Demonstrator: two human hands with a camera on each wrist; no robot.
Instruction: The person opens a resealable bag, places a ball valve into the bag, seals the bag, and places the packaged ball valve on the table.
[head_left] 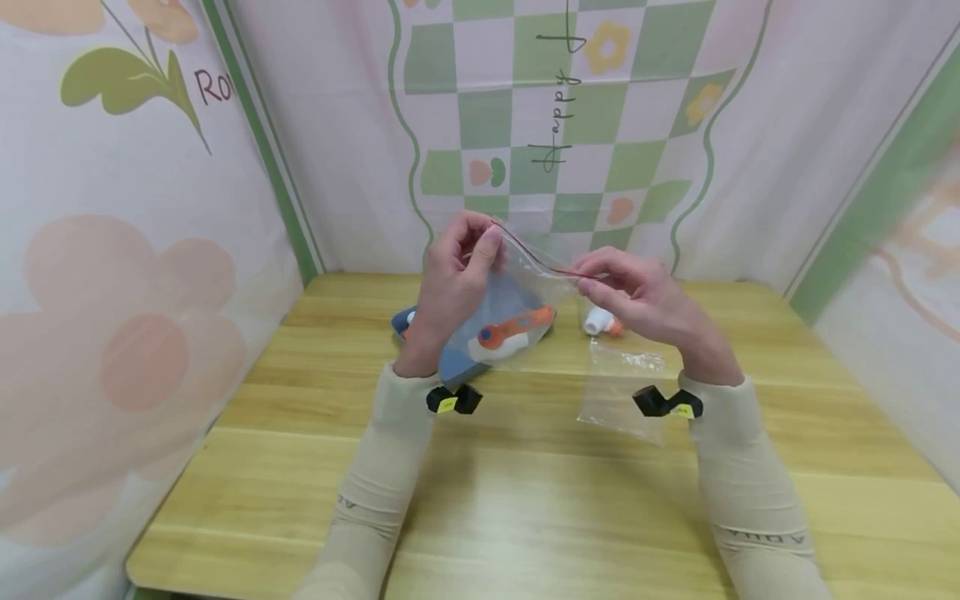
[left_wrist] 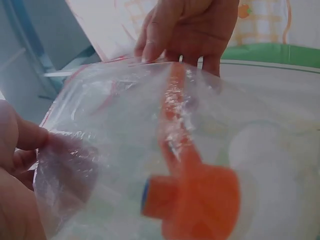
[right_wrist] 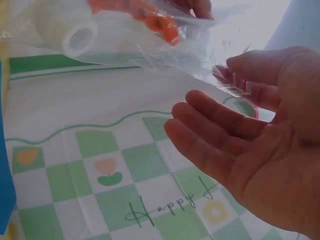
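Observation:
A clear zip bag [head_left: 517, 287] with a red line along its top hangs above the table between both hands. My left hand [head_left: 459, 271] pinches one top corner between thumb and finger. At the opposite corner, my right hand [head_left: 637, 300] pinches the red-lined edge, its other fingers extended in the right wrist view. Inside the bag lie an orange part [left_wrist: 200, 195] with a long arm and a short side stub, and a white hollow cylindrical piece [right_wrist: 75, 32]. What exactly these parts are, I cannot tell.
Behind the bag, a blue tray [head_left: 459, 367] sits on the wooden table [head_left: 525, 500], partly hidden. To the right, another clear bag [head_left: 622, 396] lies flat, with a small white and orange item [head_left: 598, 322] at its far end. A printed curtain [head_left: 337, 167] hangs behind the table.

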